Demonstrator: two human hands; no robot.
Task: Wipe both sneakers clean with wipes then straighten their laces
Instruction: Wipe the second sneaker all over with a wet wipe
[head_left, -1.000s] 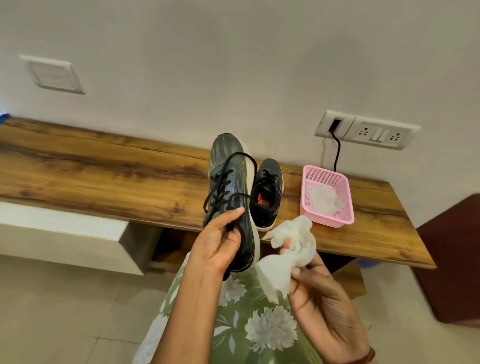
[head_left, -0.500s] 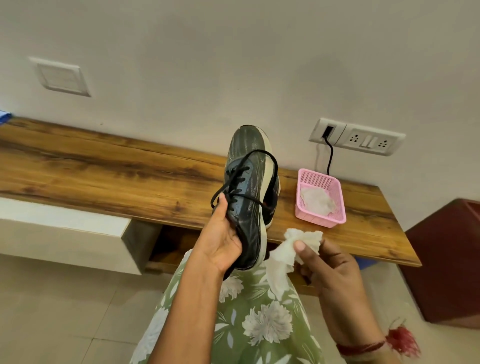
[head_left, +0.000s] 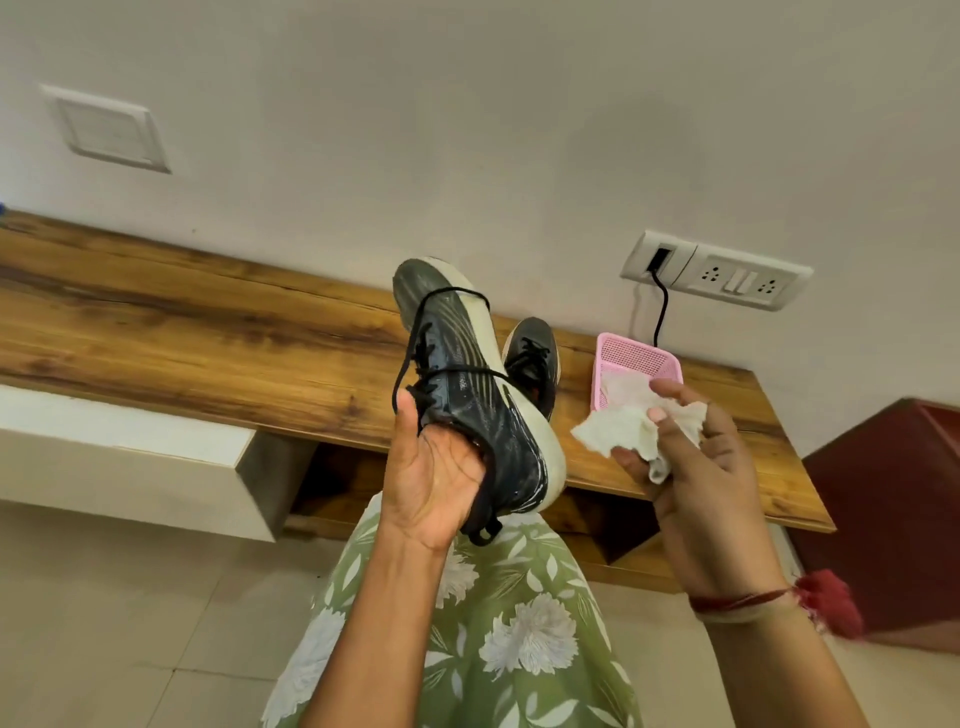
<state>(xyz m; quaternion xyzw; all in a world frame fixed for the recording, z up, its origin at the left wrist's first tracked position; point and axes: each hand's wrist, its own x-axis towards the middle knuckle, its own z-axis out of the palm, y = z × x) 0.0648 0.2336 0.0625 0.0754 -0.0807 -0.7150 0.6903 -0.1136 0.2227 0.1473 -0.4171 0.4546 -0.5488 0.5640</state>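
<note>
The held sneaker (head_left: 483, 410), black with a white sole, is raised in the air in front of the long wooden bench (head_left: 208, 338), toe tilted up toward the wall and heel down toward the person. The bench runs along the wall, and below it is a white block on the left. A green floral garment (head_left: 519, 639) fills the lower middle of the view, and a dark red cabinet (head_left: 893, 493) stands at the right. The second sneaker (head_left: 535, 353) stands on the bench with its toe toward the wall, partly hidden behind the held one. Just to its right on the bench is a pink mesh basket (head_left: 660, 358) with something white (head_left: 613, 382) in it. The left hand (head_left: 431, 478) grips the held sneaker at the heel end, palm toward the camera, thumb up beside the laces and fingers (head_left: 467, 452) curled round the collar. The right hand (head_left: 696, 467), apart from the sneaker and in front of the basket, pinches a crumpled white wipe (head_left: 623, 431) between thumb and curled fingers (head_left: 670, 387); a red thread band (head_left: 748, 603) circles its wrist. A socket plate (head_left: 727, 280) is on the wall above the basket, and a blank plate (head_left: 111, 130) is high on the left. A loose black lace (head_left: 470, 369) loops across the held sneaker's upper. A black cable (head_left: 662, 306) drops from the socket plate behind the basket.
</note>
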